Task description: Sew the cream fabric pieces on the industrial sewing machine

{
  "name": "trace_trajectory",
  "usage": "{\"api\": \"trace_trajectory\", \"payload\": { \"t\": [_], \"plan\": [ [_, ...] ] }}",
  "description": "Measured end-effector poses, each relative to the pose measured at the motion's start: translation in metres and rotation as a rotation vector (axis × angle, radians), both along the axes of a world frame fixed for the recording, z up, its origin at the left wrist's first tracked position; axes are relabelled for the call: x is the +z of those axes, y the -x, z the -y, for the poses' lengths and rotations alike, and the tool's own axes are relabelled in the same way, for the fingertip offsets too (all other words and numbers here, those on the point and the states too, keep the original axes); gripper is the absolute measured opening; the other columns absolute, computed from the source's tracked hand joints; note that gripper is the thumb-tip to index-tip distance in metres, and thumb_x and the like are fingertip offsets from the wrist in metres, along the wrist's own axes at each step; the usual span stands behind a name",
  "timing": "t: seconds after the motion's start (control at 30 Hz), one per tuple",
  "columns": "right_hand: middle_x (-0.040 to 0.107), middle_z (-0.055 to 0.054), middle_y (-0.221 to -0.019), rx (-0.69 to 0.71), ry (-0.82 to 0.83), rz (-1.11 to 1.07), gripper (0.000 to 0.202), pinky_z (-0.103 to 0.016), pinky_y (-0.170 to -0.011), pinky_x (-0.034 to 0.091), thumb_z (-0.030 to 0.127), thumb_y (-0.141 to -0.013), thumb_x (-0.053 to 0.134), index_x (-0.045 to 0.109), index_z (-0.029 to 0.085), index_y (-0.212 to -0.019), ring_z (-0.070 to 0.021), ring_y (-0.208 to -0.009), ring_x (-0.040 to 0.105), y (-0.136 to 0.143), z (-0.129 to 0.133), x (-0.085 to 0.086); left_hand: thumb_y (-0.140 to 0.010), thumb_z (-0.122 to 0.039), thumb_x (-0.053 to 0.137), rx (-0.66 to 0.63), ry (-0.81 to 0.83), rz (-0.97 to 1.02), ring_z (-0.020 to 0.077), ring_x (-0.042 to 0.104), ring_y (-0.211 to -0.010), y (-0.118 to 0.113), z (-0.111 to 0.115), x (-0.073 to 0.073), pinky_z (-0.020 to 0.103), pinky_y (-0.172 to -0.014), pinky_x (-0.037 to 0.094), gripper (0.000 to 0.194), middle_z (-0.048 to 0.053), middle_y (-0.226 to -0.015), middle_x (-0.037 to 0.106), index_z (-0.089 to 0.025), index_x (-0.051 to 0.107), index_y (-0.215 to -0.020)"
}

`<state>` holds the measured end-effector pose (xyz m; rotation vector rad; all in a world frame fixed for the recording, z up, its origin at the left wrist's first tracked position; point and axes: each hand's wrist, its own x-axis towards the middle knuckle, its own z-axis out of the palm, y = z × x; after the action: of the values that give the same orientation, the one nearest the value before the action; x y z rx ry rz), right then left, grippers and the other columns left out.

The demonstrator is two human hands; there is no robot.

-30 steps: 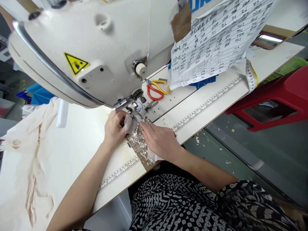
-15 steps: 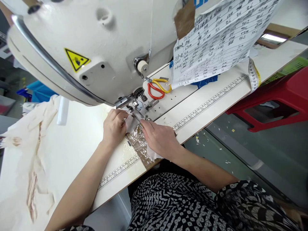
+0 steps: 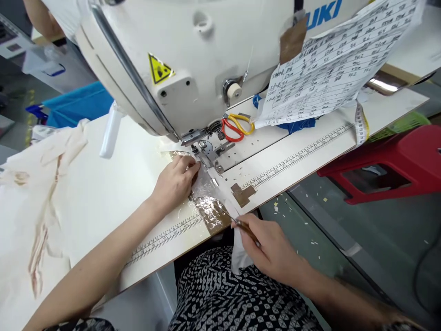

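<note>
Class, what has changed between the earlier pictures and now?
The right hand has moved from the sewing machine toward the patterned top; a brown-handled tool now shows in it, and a brown patch is uncovered. The left hand stays at the pale fabric; scissors lie unmoved.

A red plastic stool [image 3: 418, 154] stands beside a green basket [image 3: 408, 123].

The left hand [image 3: 175, 181] hides part of the white fabric [image 3: 240, 255]; the top edge crops the sewing machine [image 3: 206, 59].
</note>
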<state>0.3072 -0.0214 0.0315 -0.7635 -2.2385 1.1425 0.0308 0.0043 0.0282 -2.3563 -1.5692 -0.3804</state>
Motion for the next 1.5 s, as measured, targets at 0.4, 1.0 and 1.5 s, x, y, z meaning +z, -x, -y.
{"api": "trace_trajectory", "payload": {
  "t": [0.4,1.0,1.5],
  "plan": [
    [0.055,0.002,-0.067,-0.052,0.127,0.018,0.018,-0.027,-0.053,0.036,0.020,-0.102,0.039,0.056,0.020,-0.107,-0.0160,-0.053,0.051,-0.016,0.009,-0.003,-0.098,-0.012,0.035,0.125,0.026,0.054,0.0288,0.056,-0.112,-0.024,0.011,-0.010,0.042,-0.088,0.055,0.037,0.018,-0.122,0.064,-0.004,0.062,-0.123],
    [0.055,-0.001,-0.075,-0.217,0.653,-0.268,0.022,-0.025,-0.054,0.039,0.042,-0.096,0.058,0.065,0.022,-0.100,-0.0162,-0.060,0.048,-0.004,0.007,-0.017,-0.094,-0.012,0.037,0.109,0.038,0.105,0.0293,0.059,-0.116,-0.014,0.011,-0.010,0.045,-0.092,0.056,0.042,0.016,-0.127,0.065,-0.005,0.060,-0.128],
    [0.062,-0.001,-0.081,-0.275,0.453,-0.093,0.022,-0.025,-0.059,0.045,0.033,-0.099,0.049,0.065,0.020,-0.108,-0.0174,-0.066,0.055,0.010,0.016,-0.009,-0.090,-0.009,0.042,0.084,0.069,0.196,0.0345,0.051,-0.127,-0.005,0.007,-0.014,0.056,-0.101,0.052,0.043,0.019,-0.132,0.059,-0.011,0.059,-0.129]
  ]
}}
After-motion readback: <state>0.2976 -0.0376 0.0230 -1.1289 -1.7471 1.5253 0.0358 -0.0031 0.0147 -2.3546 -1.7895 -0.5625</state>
